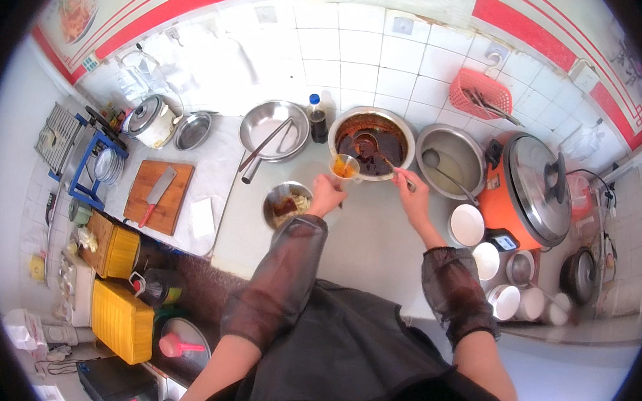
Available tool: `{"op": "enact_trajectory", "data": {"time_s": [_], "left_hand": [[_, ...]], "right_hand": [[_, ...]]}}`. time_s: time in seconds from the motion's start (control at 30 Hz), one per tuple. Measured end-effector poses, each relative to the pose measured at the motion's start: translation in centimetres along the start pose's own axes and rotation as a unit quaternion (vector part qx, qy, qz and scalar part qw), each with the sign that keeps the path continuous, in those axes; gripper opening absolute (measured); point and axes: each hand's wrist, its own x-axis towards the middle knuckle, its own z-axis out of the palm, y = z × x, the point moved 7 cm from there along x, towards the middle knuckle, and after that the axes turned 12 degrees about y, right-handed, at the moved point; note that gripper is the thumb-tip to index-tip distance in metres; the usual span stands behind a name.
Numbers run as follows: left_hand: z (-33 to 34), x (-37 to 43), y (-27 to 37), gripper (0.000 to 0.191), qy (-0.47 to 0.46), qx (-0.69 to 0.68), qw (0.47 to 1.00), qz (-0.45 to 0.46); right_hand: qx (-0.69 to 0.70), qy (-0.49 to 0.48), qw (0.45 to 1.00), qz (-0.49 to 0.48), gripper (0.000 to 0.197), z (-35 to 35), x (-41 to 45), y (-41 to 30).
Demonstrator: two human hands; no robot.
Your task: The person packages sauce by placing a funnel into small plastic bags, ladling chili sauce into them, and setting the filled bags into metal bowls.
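My left hand grips a small clear cup with orange-red liquid in it, at the near left rim of a large steel pot. Dark red, oily sauce fills much of that pot. My right hand is closed around the handle of a ladle, whose bowl sits in the sauce. Just left of my left hand stands a steel bowl with pale chopped food and a patch of red sauce. My left hand and sleeve hide part of this bowl.
Behind are a steel pan with tongs or chopsticks across it, and a dark bottle. Rightward are a pot of pale liquid, an orange cooker and several white bowls. A cleaver lies on a cutting board at left.
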Motion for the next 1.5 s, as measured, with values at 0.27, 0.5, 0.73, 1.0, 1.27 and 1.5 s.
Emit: {"op": "enact_trajectory", "data": {"time_s": [0.27,0.5,0.73,1.0,1.27,1.5], "left_hand": [[3.1,2.2,-0.6,0.067,-0.098,0.134,0.985,-0.039],[5.1,5.0,-3.3,0.065,-0.13,0.109,0.983,-0.066],[3.7,4.3,1.0,0.052,-0.075,-0.08,0.992,-0.056],[5.3,6.2,-2.9,0.06,-0.046,-0.083,0.995,-0.04],[3.7,5.5,-2.3,0.065,0.001,-0.046,0.998,-0.05],[0.4,2.2,2.0,0.061,-0.082,-0.124,0.988,-0.039]], "right_hand": [[0.004,0.038,0.999,-0.011,0.021,-1.8,2.2,-3.3],[0.003,-0.018,0.993,-0.118,0.018,-1.6,-2.9,-13.1],[-0.199,-0.131,0.84,-0.488,0.035,-1.1,-9.1,-14.0],[-0.193,-0.167,0.82,-0.512,0.037,-1.0,-9.2,-13.8],[0.077,0.048,0.996,-0.024,0.024,-2.8,-2.8,-10.8],[0.161,0.122,0.971,0.128,0.03,-2.1,1.8,6.7]]}}
